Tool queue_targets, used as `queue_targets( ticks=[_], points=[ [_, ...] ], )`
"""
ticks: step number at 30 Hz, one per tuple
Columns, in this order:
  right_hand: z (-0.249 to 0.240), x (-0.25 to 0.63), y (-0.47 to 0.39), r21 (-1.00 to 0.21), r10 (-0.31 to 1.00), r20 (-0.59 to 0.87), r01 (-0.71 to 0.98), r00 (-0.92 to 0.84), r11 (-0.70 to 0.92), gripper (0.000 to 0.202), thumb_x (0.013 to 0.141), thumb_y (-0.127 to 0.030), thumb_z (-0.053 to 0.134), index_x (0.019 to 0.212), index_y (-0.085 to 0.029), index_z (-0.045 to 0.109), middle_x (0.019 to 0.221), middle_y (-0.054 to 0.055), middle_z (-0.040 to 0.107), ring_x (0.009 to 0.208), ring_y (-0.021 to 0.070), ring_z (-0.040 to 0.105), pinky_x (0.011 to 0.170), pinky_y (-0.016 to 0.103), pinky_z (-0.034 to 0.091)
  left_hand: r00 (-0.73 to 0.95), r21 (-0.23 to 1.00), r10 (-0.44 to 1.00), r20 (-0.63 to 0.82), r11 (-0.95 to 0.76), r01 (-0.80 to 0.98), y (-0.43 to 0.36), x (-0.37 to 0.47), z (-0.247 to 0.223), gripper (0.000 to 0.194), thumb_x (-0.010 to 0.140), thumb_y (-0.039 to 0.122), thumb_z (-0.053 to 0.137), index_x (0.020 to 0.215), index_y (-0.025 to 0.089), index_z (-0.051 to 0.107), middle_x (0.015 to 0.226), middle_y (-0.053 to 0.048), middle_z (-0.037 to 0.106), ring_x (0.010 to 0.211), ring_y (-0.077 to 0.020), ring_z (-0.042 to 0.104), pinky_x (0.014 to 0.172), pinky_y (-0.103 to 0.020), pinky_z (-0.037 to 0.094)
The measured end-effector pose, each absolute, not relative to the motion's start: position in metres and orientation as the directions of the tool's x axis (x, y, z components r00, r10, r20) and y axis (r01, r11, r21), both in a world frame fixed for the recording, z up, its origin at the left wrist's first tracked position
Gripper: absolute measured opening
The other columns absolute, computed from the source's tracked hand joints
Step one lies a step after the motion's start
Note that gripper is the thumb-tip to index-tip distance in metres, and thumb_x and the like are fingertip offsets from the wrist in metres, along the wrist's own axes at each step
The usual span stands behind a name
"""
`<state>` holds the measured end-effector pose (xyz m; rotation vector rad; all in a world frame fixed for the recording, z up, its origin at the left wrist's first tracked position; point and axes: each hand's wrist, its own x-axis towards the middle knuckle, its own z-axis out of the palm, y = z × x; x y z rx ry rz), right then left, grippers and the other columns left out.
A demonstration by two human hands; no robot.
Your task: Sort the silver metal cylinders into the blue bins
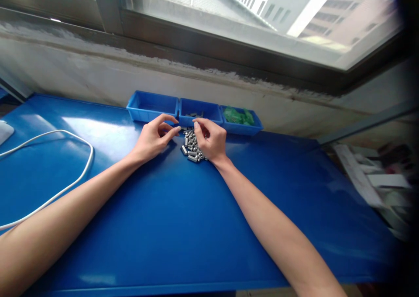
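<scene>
A heap of small silvery metal parts (192, 150), some long like standoffs and others like screws, lies on the blue table in front of the bins. My left hand (157, 134) is at the left of the heap, thumb and index finger apart with nothing visible between them. Over the right side of the heap, my right hand (212, 139) has its fingers curled and thumb and index fingertip close together. Whatever it pinches, if anything, is too small to make out. Part of the heap is hidden beneath this hand.
Behind the heap stand three blue bins: the left bin (152, 102), the middle bin (209, 109) with a few dark parts, and the right bin (242, 129) holding green plastic (238, 115). A white cable (88, 157) loops across the table's left. A window wall rises behind.
</scene>
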<state>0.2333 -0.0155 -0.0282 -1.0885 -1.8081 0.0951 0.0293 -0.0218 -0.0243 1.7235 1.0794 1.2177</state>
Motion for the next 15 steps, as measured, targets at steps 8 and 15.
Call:
queue_targets(
  ticks=[8,15],
  points=[
    [-0.027,0.2365,-0.0189,-0.399,0.649,0.696,0.585,-0.307,0.706,0.028,0.088,-0.023,0.061,0.115,-0.023,0.07,0.091,0.004,0.073,0.083,0.0212,0.067,0.083,0.037,0.056,0.16,0.93,0.927,0.338,-0.355,0.095,-0.0192,0.0276,-0.0273,0.051,0.073,0.046,0.086,0.111,0.02,0.063,0.089,-0.004,0.076,0.083,-0.0185,0.073,0.076,-0.029,0.057],
    [-0.0276,0.2362,-0.019,-0.361,0.604,0.675,0.524,-0.424,0.772,0.027,0.09,-0.027,0.066,0.117,-0.026,0.071,0.107,0.006,0.072,0.1,0.0222,0.068,0.091,0.038,0.056,0.23,0.929,0.921,0.315,-0.349,0.126,-0.0209,0.027,-0.0266,0.054,0.08,0.048,0.081,0.123,0.021,0.063,0.088,-0.005,0.078,0.081,-0.0206,0.075,0.072,-0.029,0.057]
  ],
)
